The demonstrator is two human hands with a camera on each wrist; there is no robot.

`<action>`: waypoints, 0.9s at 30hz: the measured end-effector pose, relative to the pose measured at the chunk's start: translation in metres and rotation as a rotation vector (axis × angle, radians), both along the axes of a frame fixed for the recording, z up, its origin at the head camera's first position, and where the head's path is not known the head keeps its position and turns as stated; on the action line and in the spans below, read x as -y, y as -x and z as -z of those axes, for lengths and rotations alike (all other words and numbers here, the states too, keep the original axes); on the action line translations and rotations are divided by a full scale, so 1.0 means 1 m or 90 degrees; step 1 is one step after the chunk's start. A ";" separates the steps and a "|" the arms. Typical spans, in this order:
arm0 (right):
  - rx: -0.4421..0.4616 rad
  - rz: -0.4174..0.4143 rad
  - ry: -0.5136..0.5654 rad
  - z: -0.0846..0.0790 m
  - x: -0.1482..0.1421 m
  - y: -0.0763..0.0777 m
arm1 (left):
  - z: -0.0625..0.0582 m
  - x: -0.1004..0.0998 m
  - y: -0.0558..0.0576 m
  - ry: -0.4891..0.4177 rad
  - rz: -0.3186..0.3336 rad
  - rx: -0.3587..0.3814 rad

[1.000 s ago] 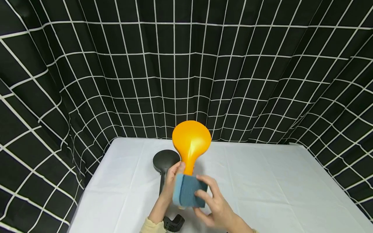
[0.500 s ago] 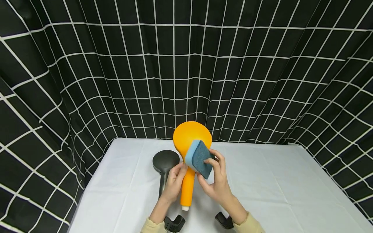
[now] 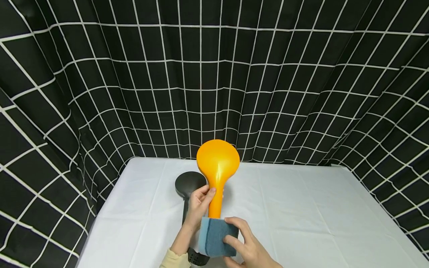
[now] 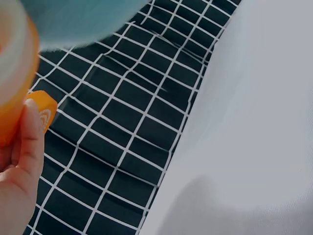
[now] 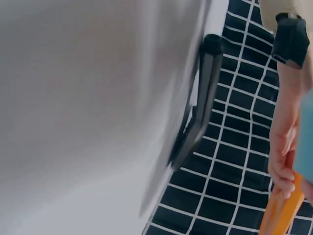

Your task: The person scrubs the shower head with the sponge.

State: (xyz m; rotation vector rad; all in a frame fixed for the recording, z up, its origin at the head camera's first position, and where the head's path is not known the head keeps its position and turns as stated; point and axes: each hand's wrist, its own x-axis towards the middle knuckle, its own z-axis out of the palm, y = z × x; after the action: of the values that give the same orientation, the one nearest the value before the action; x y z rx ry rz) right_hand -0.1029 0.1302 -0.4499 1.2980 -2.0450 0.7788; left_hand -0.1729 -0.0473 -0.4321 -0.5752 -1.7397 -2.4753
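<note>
My left hand [image 3: 197, 208] grips the handle of an orange shower head [image 3: 218, 160], held with its round head pointing away over the table. In the left wrist view the pale end of its handle shows close up beside the thumb. My right hand [image 3: 249, 247] holds a blue sponge [image 3: 222, 238] between thumb and fingers, its darker scouring side facing up and right. The sponge covers the lower end of the handle in the head view. In the right wrist view only part of the sponge [image 5: 305, 139] shows at the right edge.
A black shower head [image 3: 190, 184] lies on the white-covered table [image 3: 301, 208], left of the orange one and partly behind my left hand. Dark curtains [image 3: 214, 74] with a white grid stand behind and on both sides. A black band [image 3: 197, 257] sits at my left wrist.
The sponge goes from the handle's lower end up to the neck of the orange shower head, then back down to the lower end. My left hand keeps its grip, with little movement.
</note>
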 end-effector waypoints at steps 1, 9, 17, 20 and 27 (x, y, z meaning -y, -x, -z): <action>0.000 -0.002 -0.022 0.001 -0.002 -0.003 | 0.000 0.000 0.001 0.006 -0.005 0.000; 0.020 0.036 0.111 -0.003 -0.020 0.016 | 0.009 -0.004 0.008 0.035 0.000 0.041; 0.331 0.466 0.127 0.011 -0.034 0.051 | 0.038 -0.017 0.018 0.060 -0.024 0.100; 0.396 0.543 0.064 0.016 -0.033 0.052 | 0.048 -0.022 0.020 0.064 -0.023 0.119; 0.376 0.601 -0.005 0.032 -0.032 0.054 | 0.061 -0.028 0.024 0.076 -0.009 0.130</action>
State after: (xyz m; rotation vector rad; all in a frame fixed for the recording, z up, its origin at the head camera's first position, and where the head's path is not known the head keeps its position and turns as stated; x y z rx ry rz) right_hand -0.1569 0.1620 -0.4816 -0.0311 -2.7207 0.7132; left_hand -0.1965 -0.0197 -0.4934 -0.3258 -1.9655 -2.5113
